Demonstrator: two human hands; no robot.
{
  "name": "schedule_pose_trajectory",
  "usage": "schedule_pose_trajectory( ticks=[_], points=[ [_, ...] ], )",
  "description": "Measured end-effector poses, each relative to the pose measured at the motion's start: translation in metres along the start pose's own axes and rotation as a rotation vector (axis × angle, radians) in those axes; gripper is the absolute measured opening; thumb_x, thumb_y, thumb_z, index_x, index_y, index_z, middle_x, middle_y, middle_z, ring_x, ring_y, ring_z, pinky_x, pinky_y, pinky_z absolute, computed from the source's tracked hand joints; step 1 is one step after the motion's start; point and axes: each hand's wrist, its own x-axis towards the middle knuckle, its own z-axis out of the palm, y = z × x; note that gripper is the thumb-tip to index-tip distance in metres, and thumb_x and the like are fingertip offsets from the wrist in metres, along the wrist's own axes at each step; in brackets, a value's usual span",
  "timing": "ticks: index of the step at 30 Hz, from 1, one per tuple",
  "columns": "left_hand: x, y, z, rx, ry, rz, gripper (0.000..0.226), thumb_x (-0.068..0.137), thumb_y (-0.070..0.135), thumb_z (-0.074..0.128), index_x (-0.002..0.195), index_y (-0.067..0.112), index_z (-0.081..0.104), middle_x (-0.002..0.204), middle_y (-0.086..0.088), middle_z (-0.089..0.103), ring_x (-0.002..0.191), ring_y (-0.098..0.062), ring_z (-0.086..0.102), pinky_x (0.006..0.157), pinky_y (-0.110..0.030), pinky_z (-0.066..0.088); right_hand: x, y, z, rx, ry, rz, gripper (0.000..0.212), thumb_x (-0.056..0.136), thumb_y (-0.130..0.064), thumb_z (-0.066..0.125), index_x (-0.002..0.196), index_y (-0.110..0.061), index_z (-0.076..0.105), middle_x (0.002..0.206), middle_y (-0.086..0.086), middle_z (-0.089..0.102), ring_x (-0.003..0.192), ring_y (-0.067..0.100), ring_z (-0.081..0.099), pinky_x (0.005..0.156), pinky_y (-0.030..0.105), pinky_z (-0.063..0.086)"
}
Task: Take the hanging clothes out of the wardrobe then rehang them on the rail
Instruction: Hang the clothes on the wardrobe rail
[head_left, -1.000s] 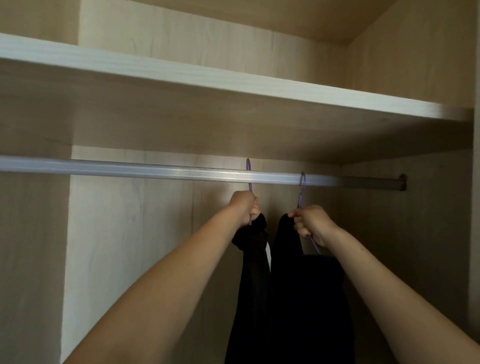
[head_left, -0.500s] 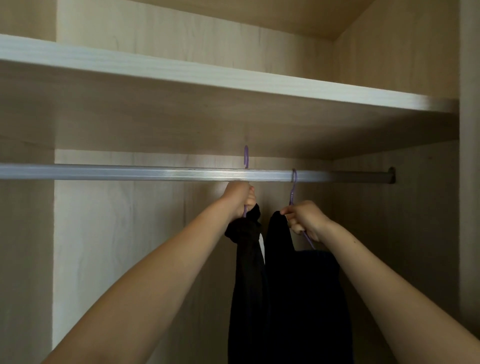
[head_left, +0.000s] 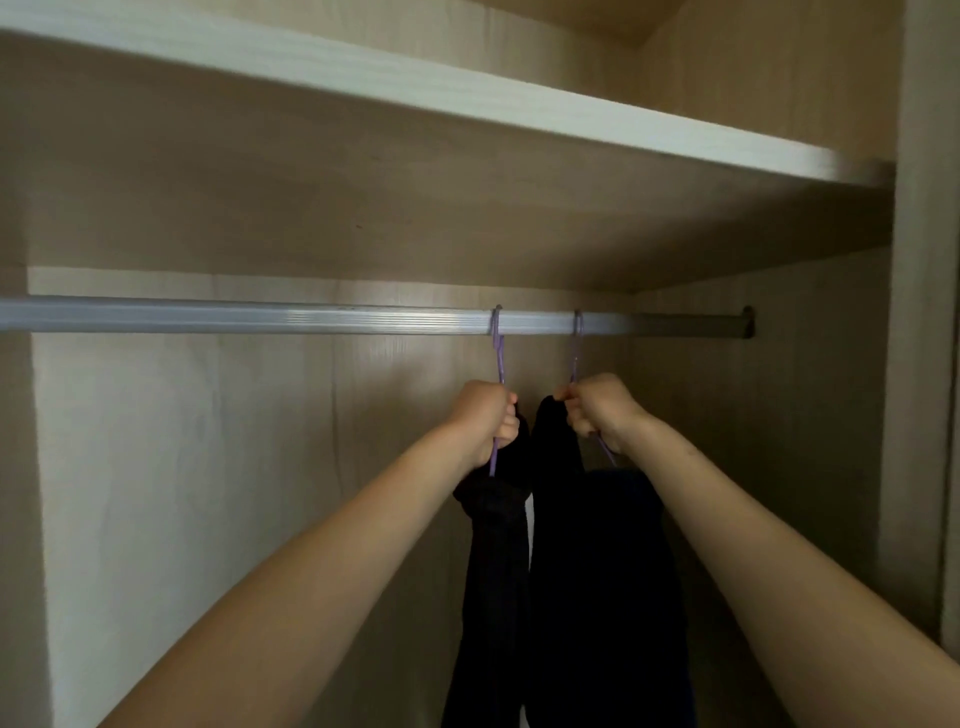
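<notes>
Head view: left hand (head_left: 487, 415) fisted round neck of thin purple wire hanger (head_left: 499, 358), hook over ribbed silver metal rail (head_left: 260, 316); right hand (head_left: 598, 410) curled round second purple hanger (head_left: 575, 356), hook also on rail; left black garment (head_left: 498, 571) and right black garment (head_left: 597, 582) hang close, side by side; pale wooden shelf (head_left: 467, 98) above rail.

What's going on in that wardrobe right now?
A person reaches into the wardrobe with both hands. The left hand grips the left purple hanger, and the right hand grips the right purple hanger. Both hooks sit over the rail. The left dark garment and the right dark garment hang straight down from them, side by side.
</notes>
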Motion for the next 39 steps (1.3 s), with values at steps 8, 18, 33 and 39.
schedule_pose_trajectory(
  ticks=[8,18,33,39],
  points=[
    [0.001,-0.004,0.025,0.005,-0.056,-0.063,0.034,0.099,0.0,0.027,0.069,0.01,0.039,0.027,0.008,0.027,0.018,-0.002,0.019,0.022,-0.013,0.012,0.014,0.008,-0.024,-0.016,0.15,0.036,0.033,0.101,-0.003,0.026,0.079,-0.002,0.051,0.06,0.005,0.034,0.02,0.002,0.029,0.025,0.015,0.019],
    [-0.017,0.001,0.011,0.358,-0.068,0.062,0.028,0.101,0.012,0.041,0.073,0.009,0.047,0.061,-0.005,0.046,0.043,-0.014,0.047,0.033,-0.014,0.038,-0.041,-0.018,-0.013,-0.491,0.229,-0.038,0.034,0.096,-0.016,0.045,0.124,0.003,0.052,0.109,0.014,0.055,0.097,0.03,0.06,0.072,0.031,0.047],
    [-0.33,-0.249,-0.151,0.649,0.536,0.197,0.02,0.092,0.033,0.047,0.104,0.031,0.063,0.087,0.004,0.069,0.086,-0.015,0.066,0.08,-0.035,0.051,-0.324,0.213,0.026,0.033,-0.652,-0.118,0.023,0.098,-0.031,0.047,0.108,-0.022,0.066,0.092,-0.002,0.071,0.091,0.014,0.068,0.079,0.026,0.055],
    [-0.532,-0.418,-0.144,0.483,0.958,-0.407,0.018,0.097,0.026,0.053,0.096,0.04,0.064,0.09,0.013,0.071,0.083,-0.006,0.066,0.081,-0.031,0.051,-0.403,0.42,0.029,-0.287,-0.961,0.816,0.029,0.1,-0.008,0.044,0.108,0.014,0.06,0.072,0.019,0.062,0.062,0.03,0.059,0.045,0.026,0.052]
  ],
)
